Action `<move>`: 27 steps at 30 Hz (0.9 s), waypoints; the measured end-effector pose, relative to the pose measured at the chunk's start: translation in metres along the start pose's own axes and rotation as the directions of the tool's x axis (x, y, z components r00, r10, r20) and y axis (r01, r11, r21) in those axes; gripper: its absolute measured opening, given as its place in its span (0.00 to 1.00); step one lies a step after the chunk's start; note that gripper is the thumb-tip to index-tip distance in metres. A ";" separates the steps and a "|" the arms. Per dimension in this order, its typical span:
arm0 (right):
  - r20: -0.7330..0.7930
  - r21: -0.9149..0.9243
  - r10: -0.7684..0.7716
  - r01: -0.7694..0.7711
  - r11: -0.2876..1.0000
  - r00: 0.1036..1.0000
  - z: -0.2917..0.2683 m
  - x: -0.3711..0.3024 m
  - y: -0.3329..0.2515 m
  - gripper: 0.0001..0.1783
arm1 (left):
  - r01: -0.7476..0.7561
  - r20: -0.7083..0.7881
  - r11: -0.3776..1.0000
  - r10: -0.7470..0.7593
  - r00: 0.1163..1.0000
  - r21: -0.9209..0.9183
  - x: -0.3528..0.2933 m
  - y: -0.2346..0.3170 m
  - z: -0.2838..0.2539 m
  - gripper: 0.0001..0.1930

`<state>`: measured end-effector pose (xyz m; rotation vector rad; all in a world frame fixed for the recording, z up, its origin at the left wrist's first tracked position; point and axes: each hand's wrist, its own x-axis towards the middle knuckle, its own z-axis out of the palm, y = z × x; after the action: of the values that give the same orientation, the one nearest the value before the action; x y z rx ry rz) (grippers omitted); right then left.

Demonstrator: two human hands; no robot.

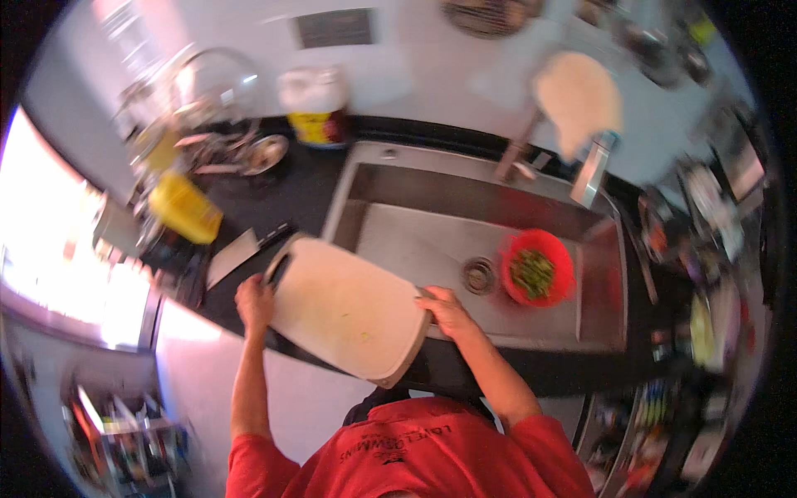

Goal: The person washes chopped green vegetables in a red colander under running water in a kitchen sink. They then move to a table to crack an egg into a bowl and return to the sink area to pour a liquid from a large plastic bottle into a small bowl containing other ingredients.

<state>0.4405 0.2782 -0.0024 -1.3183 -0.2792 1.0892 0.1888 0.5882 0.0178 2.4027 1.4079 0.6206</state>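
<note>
In the head view, I saw the board (349, 307) held in both hands at the front edge of the black surface (290, 195), by the sink's (407, 241) near left corner and close before the person; whether its underside touched the surface, I could not tell. The left hand (256, 300) had its grip on the end with the slot (281, 270), though I could not tell whether any fingers went through. The right hand (448, 313) gripped the other end near its far corner. Neither grip stood wide: both were filled by the board. To handle it well, I judged, the two ends wanted even support and a steady tilt, because a few green flecks (365, 337) lay on its face and might have slid off. With the right hand so near a corner, a twist seemed the likeliest trouble; a hold nearer the middle of that end would have helped. The knife (232, 258) lay on the surface just beyond the slotted end, which had best be kept clear of it. The long axis ran slantwise, from far left to near right, the broad face up and the slotted end pointing left. In the sink, well apart from the board, stood a red bowl (564, 284) of greens (532, 274), just right of the drain (478, 276).
</note>
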 end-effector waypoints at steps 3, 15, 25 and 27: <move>-0.119 0.223 -0.012 0.038 0.974 0.993 0.005 -0.008 -0.014 0.18 | 0.037 0.130 0.956 0.001 0.991 -0.291 0.015 -0.018 0.003 0.13; -0.170 0.203 -0.102 0.137 0.970 0.980 -0.069 -0.033 -0.076 0.20 | 0.621 0.698 0.325 0.260 0.667 -0.714 -0.023 0.090 -0.051 0.24; -0.755 -0.032 0.276 -0.454 0.890 0.595 -0.296 -0.091 -0.028 0.30 | 0.313 0.316 -0.045 -0.095 0.944 -0.949 -0.082 0.101 -0.152 0.28; -0.595 0.255 0.555 -0.518 0.816 0.582 -0.323 -0.075 -0.012 0.27 | 0.230 0.231 -0.024 -0.171 0.958 -0.973 -0.094 0.103 -0.163 0.26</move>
<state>0.6388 0.0176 -0.0588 -1.7006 0.7320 1.0339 0.1444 0.4614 0.1847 0.9169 0.6769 1.0024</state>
